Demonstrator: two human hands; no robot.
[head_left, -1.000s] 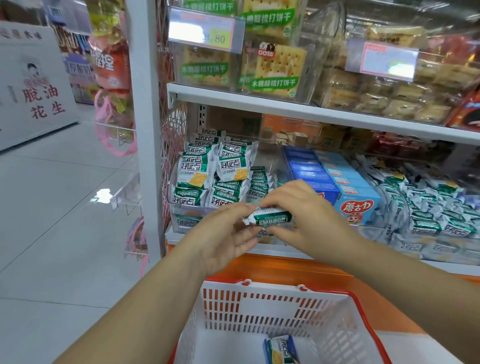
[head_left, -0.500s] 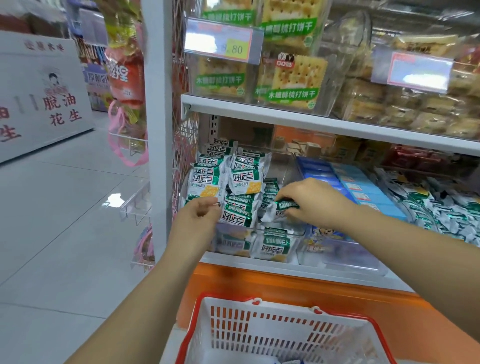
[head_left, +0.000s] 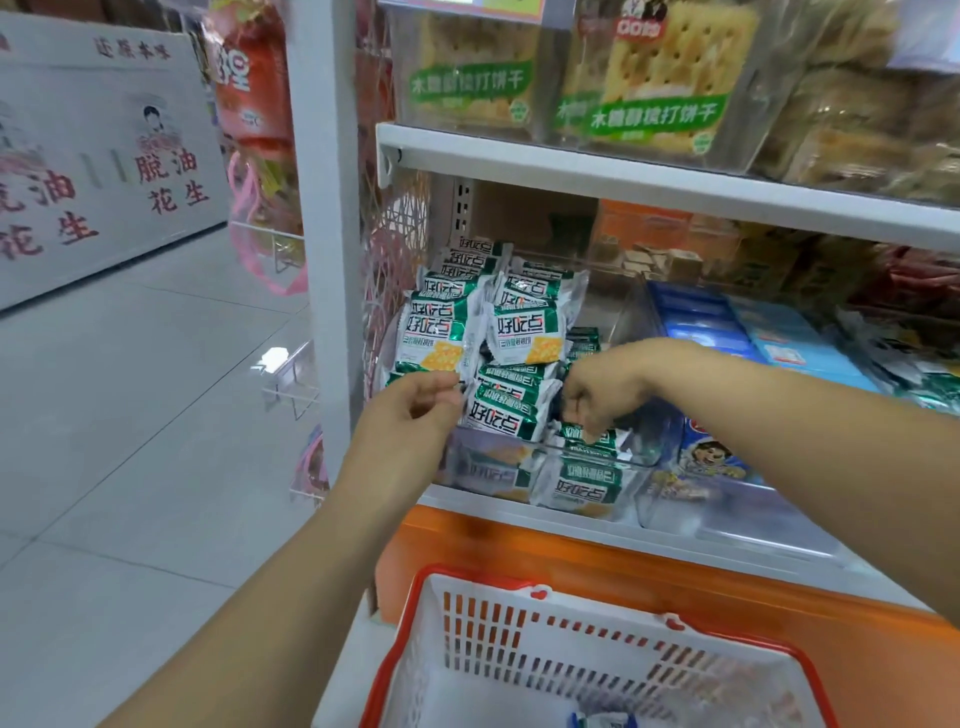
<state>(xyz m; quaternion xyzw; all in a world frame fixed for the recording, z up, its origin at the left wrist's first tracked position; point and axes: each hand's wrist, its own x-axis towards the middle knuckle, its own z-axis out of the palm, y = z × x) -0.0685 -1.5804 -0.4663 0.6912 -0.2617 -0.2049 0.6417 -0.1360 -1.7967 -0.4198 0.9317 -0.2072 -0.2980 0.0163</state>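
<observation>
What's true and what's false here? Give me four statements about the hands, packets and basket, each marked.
1. The right hand grips a packet in the clear bin. True.
2. The basket is blue. False: it is white with a red rim.
3. The left hand rests on the basket. False: it is up at the stacked packets.
4. Blue boxes lie right of the packets. True.

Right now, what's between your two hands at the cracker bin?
In the head view, one green-and-white cracker packet, label upside down, lies between the left hand and the right hand.
</observation>
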